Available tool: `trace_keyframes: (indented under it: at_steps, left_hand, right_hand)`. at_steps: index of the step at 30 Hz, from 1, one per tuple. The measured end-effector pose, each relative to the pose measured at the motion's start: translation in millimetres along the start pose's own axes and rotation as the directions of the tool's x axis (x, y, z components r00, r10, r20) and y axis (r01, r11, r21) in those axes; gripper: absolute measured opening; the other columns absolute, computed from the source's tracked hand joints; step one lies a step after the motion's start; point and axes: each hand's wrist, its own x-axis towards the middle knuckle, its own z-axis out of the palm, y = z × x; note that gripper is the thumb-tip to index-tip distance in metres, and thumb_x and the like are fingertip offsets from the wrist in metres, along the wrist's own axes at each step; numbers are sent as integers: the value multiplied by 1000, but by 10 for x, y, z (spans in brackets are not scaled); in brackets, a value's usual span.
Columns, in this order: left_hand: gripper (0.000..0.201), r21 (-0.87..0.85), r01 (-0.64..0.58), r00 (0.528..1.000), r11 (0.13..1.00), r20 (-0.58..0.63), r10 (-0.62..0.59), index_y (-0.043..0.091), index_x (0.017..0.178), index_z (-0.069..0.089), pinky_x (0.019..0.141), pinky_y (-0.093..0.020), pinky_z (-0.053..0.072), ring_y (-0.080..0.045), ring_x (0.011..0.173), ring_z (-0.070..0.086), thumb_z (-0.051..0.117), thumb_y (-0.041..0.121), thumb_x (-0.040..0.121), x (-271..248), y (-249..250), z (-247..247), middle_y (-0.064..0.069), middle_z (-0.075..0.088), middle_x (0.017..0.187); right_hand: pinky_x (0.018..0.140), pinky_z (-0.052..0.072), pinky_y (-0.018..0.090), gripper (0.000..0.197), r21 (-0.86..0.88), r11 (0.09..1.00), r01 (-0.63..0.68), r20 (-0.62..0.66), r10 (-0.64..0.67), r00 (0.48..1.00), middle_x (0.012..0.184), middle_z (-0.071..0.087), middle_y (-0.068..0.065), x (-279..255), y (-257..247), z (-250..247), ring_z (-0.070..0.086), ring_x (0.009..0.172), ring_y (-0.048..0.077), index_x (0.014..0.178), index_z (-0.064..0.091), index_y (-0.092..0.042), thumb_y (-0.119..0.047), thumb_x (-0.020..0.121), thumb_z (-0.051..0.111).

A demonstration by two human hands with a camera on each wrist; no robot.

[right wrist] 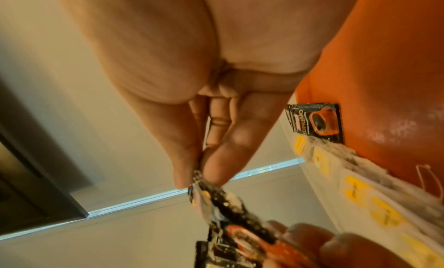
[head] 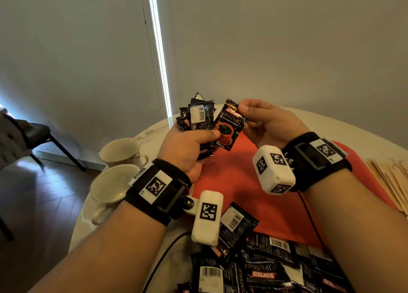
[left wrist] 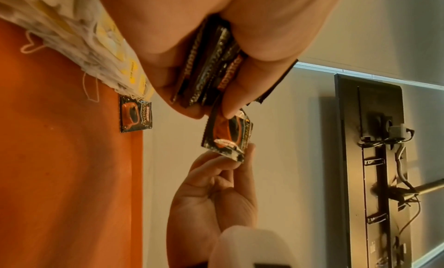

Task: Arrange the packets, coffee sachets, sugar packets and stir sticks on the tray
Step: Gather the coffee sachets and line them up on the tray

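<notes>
At frame center, the left hand (head: 187,147) grips a bunch of sachets (head: 198,116), the right hand (head: 269,122) pinches one sachet (head: 228,125); two cups (head: 120,151) at left.

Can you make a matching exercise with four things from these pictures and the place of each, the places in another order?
Things:
1. bundle of sachets
2. single sachet
3. cups
4. stir sticks

Places:
A. on the table, at the right edge of the head view
B. pinched at its top corner by the right hand, its lower end under the left thumb
C. on the table, left of the left hand
D. gripped in the left hand

Pairs: 1-D, 2-B, 3-C, 4-A
</notes>
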Motion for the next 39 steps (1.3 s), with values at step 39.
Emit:
trace_keyframes:
  at_steps: [39]
  left_hand:
    - [44,-249,-46,987,968,-163,4,-5,131,61,60,-32,58,-20,70,68,76,9,92,-29,101,32,-11,71,87]
  right_hand:
    - [62,58,29,12,-597,693,-404,-454,123,882,72,68,14,729,510,-165,63,60,20,80,67,2,-2,86,78]
